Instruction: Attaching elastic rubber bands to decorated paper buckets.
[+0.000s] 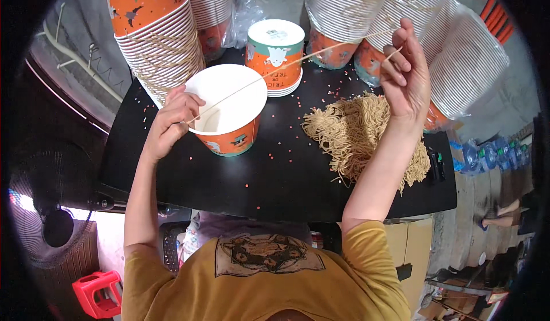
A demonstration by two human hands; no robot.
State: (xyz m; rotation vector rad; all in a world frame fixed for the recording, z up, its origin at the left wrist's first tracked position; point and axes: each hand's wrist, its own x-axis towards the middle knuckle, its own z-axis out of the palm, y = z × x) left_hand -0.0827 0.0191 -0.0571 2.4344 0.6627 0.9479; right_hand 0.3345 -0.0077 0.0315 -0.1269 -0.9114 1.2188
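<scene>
The left hand (173,116), fingers pinched on the string (281,68) at the rim of the paper bucket (235,115) left on the surface (275,189), might tip it if the right hand (408,72), fingers curled round the string, pulls too hard.

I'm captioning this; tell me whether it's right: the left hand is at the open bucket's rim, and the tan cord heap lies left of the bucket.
One slip: the head view shows the tan cord heap right of the open bucket; the left hand is at its rim.
</scene>
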